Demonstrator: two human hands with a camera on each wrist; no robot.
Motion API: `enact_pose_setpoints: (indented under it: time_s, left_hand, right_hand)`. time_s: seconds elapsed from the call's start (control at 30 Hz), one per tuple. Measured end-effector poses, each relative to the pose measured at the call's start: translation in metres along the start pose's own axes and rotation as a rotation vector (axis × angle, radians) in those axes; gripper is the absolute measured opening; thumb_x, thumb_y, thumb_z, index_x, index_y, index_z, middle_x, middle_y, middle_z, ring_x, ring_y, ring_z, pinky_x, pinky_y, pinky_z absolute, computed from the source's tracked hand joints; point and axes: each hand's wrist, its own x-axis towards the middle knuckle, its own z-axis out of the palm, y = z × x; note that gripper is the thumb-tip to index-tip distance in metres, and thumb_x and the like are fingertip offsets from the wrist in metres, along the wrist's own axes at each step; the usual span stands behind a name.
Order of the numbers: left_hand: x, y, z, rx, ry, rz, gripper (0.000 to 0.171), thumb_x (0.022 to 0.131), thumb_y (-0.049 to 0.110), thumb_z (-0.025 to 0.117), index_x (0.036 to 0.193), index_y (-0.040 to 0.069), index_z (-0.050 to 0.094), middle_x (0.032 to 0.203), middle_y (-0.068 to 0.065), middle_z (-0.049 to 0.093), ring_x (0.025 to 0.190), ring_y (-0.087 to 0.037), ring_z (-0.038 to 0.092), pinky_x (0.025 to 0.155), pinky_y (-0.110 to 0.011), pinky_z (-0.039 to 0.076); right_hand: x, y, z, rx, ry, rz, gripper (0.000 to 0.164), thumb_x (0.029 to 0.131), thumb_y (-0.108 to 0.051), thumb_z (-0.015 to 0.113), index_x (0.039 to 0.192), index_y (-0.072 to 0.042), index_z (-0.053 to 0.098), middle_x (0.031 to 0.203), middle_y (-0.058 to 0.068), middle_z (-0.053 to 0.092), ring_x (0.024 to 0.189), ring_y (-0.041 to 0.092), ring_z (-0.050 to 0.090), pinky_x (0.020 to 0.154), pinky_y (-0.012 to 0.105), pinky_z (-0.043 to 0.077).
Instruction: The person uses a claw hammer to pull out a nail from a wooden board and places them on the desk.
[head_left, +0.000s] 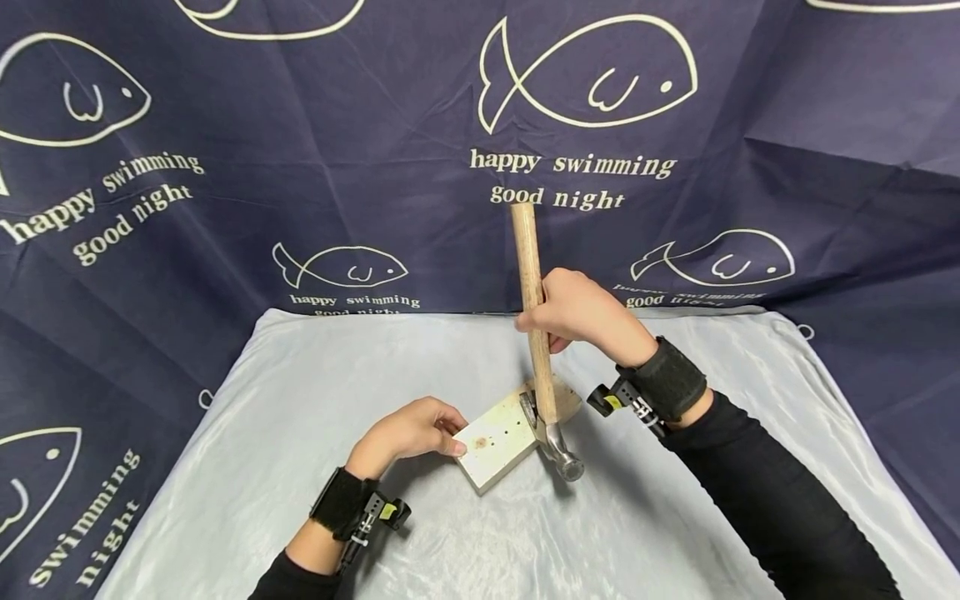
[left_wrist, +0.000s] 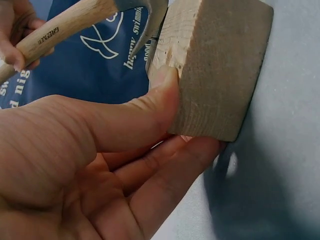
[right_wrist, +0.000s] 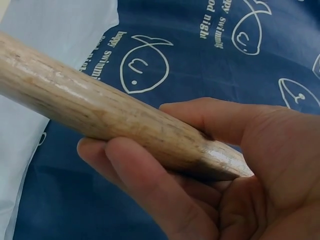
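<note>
A pale rectangular wood block (head_left: 491,454) with a few small dark holes in its top lies on the cloth-covered table. My left hand (head_left: 412,432) pinches its near left end, thumb on the top edge and fingers against the end and underside, as the left wrist view shows. My right hand (head_left: 585,310) grips the wooden handle of a claw hammer (head_left: 529,267) partway along, and the handle's butt points up and away. Low over the block's far half, the steel hammer head (head_left: 561,457) has its claw at the block's top and its round face past the right side.
A shiny pale cloth (head_left: 337,358) covers the table, slightly wrinkled. Behind and at the sides hangs a dark blue curtain (head_left: 420,167) with white fish drawings and lettering. Each wrist wears a black strap (head_left: 667,379) with a small camera.
</note>
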Motion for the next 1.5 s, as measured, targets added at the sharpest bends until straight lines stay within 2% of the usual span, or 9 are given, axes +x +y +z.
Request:
enact_pose_setpoints:
  time_s: [0.23,0.47,0.83,1.03,1.23,1.5]
  left_hand:
    - [0.002,0.002,0.001,-0.012,0.013,-0.017,0.029,0.084,0.005,0.081,0.111,-0.004,0.074,0.101,-0.011,0.077,0.089,-0.014,0.071,0.082,-0.030,0.058]
    - [0.001,0.001,0.001,-0.005,0.025,-0.035,0.028,0.084,0.006,0.082,0.109,-0.002,0.075,0.098,-0.009,0.077,0.089,-0.013,0.070,0.083,-0.030,0.057]
    - [0.000,-0.004,0.000,0.034,0.045,-0.021,0.030,0.084,0.010,0.082,0.111,-0.001,0.075,0.098,-0.006,0.076,0.088,-0.012,0.067,0.083,-0.032,0.056]
    - [0.001,-0.005,0.001,0.012,0.038,-0.021,0.031,0.085,0.009,0.082,0.112,-0.002,0.074,0.100,-0.008,0.076,0.090,-0.013,0.068,0.084,-0.032,0.057]
    - [0.002,-0.003,0.001,0.018,0.037,-0.040,0.030,0.085,0.009,0.082,0.112,-0.002,0.075,0.102,-0.009,0.077,0.093,-0.015,0.070,0.087,-0.033,0.057]
    - [0.003,-0.003,0.000,0.007,0.031,-0.048,0.029,0.085,0.009,0.081,0.112,-0.001,0.075,0.101,-0.009,0.078,0.092,-0.014,0.070,0.086,-0.033,0.057]
  right_hand:
    - [-0.018,0.002,-0.001,-0.035,0.038,-0.030,0.020,0.086,-0.025,0.072,0.085,-0.005,0.070,0.079,0.009,0.076,0.065,0.018,0.075,0.063,0.033,0.061]
    - [-0.035,0.003,-0.002,-0.109,0.074,-0.059,0.022,0.085,-0.030,0.075,0.083,-0.009,0.069,0.072,0.005,0.073,0.063,0.018,0.072,0.058,0.030,0.052]
    - [-0.052,0.011,0.000,-0.051,0.107,-0.081,0.020,0.086,-0.029,0.074,0.084,-0.009,0.070,0.071,0.005,0.072,0.062,0.017,0.068,0.056,0.030,0.051]
    - [-0.057,0.017,0.001,-0.038,0.132,-0.097,0.018,0.086,-0.028,0.074,0.084,-0.010,0.071,0.069,0.003,0.070,0.060,0.016,0.065,0.055,0.030,0.049]
    - [-0.059,0.020,0.001,-0.038,0.146,-0.101,0.017,0.086,-0.028,0.075,0.084,-0.011,0.072,0.069,0.003,0.072,0.062,0.016,0.068,0.057,0.031,0.051]
    - [-0.064,0.023,0.001,-0.021,0.142,-0.090,0.017,0.087,-0.027,0.074,0.083,-0.011,0.073,0.068,0.003,0.071,0.063,0.015,0.068,0.058,0.031,0.052]
